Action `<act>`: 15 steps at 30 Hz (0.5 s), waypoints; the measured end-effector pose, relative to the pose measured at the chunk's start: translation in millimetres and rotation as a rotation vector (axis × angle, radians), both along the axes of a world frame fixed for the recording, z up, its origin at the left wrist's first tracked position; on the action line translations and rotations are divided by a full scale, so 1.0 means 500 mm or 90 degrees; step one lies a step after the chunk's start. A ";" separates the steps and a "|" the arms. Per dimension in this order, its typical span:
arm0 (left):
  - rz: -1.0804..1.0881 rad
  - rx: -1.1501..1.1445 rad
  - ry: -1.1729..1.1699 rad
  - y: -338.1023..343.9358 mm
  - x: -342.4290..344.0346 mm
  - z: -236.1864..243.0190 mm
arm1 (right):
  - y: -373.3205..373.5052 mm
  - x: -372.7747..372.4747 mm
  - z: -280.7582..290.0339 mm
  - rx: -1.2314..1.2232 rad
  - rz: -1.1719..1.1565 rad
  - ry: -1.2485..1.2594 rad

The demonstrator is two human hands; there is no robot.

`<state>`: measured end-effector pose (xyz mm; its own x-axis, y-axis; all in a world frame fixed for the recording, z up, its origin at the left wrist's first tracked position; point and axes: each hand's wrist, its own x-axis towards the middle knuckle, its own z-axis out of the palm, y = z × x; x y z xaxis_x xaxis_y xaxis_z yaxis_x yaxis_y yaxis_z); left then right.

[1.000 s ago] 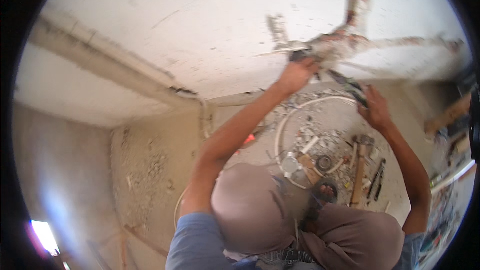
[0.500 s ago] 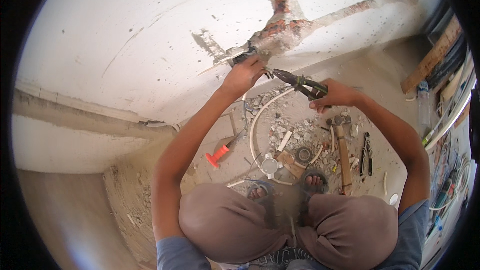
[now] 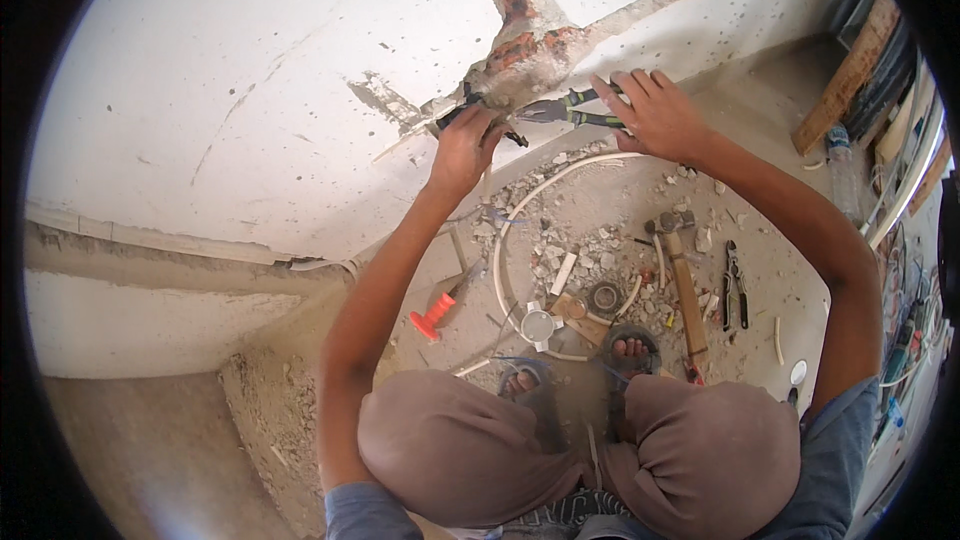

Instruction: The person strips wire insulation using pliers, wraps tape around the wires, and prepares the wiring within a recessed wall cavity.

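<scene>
Against the white wall, my left hand (image 3: 464, 148) is closed with its fingertips pinched at a dark recess low in the chased-out wall. A black piece (image 3: 515, 139) pokes out beside those fingers; what exactly they grip is hidden. My right hand (image 3: 662, 118) holds a pair of pliers (image 3: 545, 112) with black and green handles. The handles are spread between thumb and fingers, and the jaws point left, close by the left fingertips. Whether the jaws touch anything is too small to tell. Above, a rough channel (image 3: 516, 5) exposes red brick.
Rubble (image 3: 588, 255) covers the floor below, ringed by a white conduit (image 3: 503, 270). A hammer (image 3: 683, 290), more pliers (image 3: 735, 285), an orange-handled chisel (image 3: 433, 317), a white round box (image 3: 538, 326) and a tape roll (image 3: 604, 297) lie there. Planks (image 3: 850, 70) and a bottle (image 3: 842, 170) stand at right.
My right hand has shifted up beside the wall, turning the pliers nearly level, with its fingers now over the spread handles. The left hand stays at the recess; the whole view has shifted slightly.
</scene>
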<state>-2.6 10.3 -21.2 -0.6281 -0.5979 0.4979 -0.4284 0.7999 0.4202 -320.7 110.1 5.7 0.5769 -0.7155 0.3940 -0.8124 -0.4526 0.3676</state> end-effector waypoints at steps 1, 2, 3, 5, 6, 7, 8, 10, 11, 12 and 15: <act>0.010 -0.008 0.009 0.001 0.001 -0.003 | 0.005 -0.003 -0.017 0.080 -0.014 -0.060; 0.001 -0.051 0.001 -0.003 0.002 -0.011 | 0.015 -0.010 -0.042 0.160 -0.028 -0.118; -0.006 -0.094 -0.008 -0.008 0.006 -0.018 | 0.024 -0.007 -0.052 0.241 -0.041 -0.176; -0.023 -0.138 -0.035 -0.013 0.016 -0.028 | 0.033 0.002 -0.068 0.580 -0.049 -0.435; -0.033 -0.139 -0.054 -0.013 0.021 -0.029 | 0.037 0.007 -0.074 0.752 -0.053 -0.564; -0.042 -0.141 -0.073 -0.013 0.025 -0.031 | 0.043 0.012 -0.080 0.872 -0.052 -0.659; -0.047 -0.148 -0.074 -0.014 0.027 -0.032 | 0.048 0.017 -0.081 0.989 -0.049 -0.755; -0.057 -0.164 -0.077 -0.017 0.032 -0.034 | 0.057 0.028 -0.084 1.222 -0.039 -0.948; -0.063 -0.171 -0.081 -0.018 0.028 -0.032 | 0.060 0.026 -0.083 1.337 -0.038 -1.043; -0.071 -0.179 -0.085 -0.018 0.026 -0.029 | 0.061 0.024 -0.080 1.451 -0.037 -1.139; -0.073 -0.145 -0.096 -0.015 0.020 -0.027 | 0.054 0.019 -0.054 1.178 -0.103 -0.877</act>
<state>7.1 2.6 -34.4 -0.7619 -0.4025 0.5075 -0.3743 0.9130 0.1622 -311.4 137.0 -21.1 0.5533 -0.6377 -0.5358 -0.1803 0.5364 -0.8245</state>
